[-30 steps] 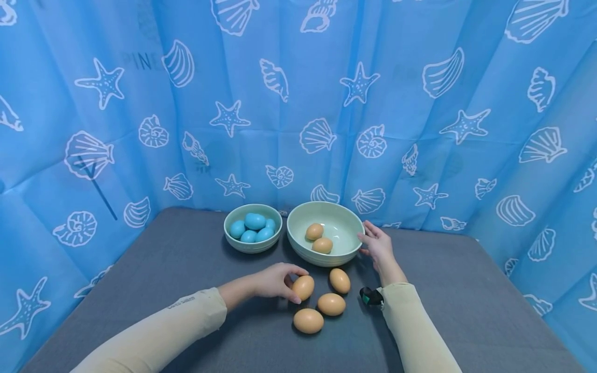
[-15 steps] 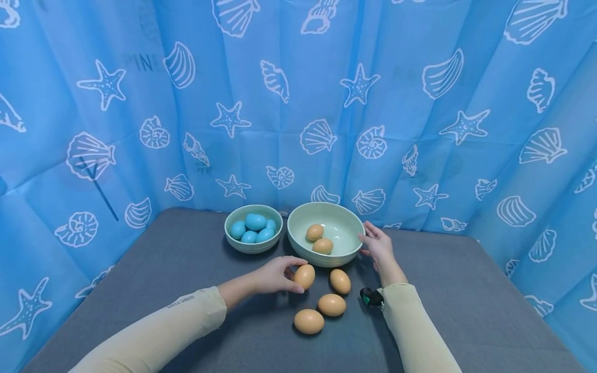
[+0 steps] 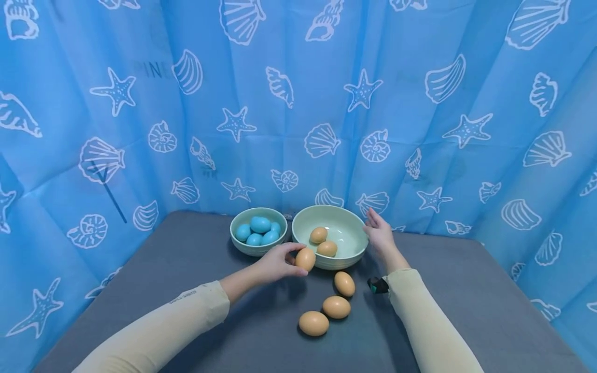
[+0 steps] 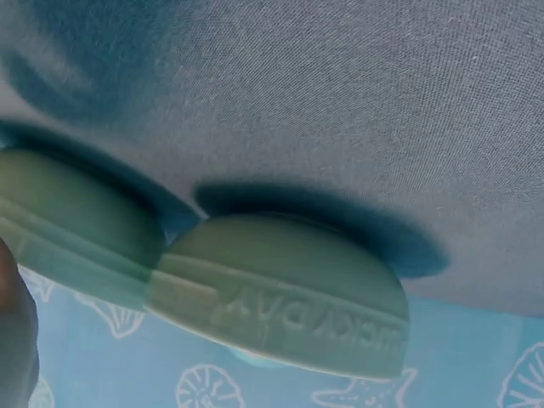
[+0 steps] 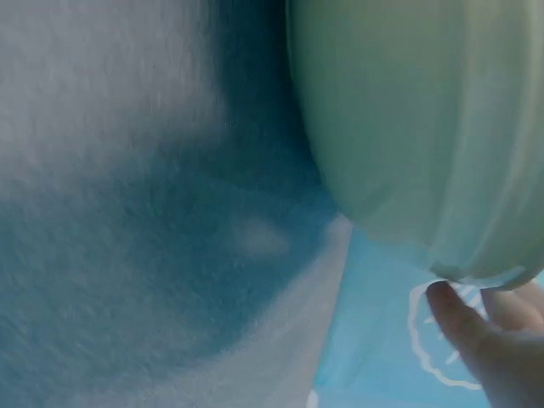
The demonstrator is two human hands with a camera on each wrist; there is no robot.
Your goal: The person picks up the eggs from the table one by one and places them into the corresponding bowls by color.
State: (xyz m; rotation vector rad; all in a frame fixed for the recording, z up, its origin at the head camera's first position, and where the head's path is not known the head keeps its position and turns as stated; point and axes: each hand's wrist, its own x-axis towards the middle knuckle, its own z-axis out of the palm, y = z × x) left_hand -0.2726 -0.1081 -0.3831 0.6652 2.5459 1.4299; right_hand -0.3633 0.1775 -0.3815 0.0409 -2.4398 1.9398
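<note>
My left hand (image 3: 275, 263) pinches a brown egg (image 3: 305, 259) between thumb and fingers, lifted at the front left of the large pale green bowl (image 3: 345, 261). Two brown eggs (image 3: 327, 248) lie inside that bowl. Beside its right rim is my right hand (image 3: 381, 238), fingers fairly straight; in the right wrist view the fingertips (image 5: 450, 306) are at the bowl's edge. Three more brown eggs (image 3: 337, 307) rest on the table in front of the bowl. In the left wrist view the held egg is out of sight, and only a bit of hand (image 4: 13, 340) shows at the edge.
A smaller green bowl (image 3: 254, 250) with several blue eggs (image 3: 260, 224) stands just left of the large one. Grey cloth covers the table (image 3: 210, 243). Behind it hangs a blue curtain (image 3: 289, 145) with white shell prints. A dark strap (image 3: 377, 285) sits at the right wrist.
My left hand has raised the brown egg from the table toward the large bowl. The right hand has loosened at the rim, its fingers straighter. The head view has shifted slightly.
</note>
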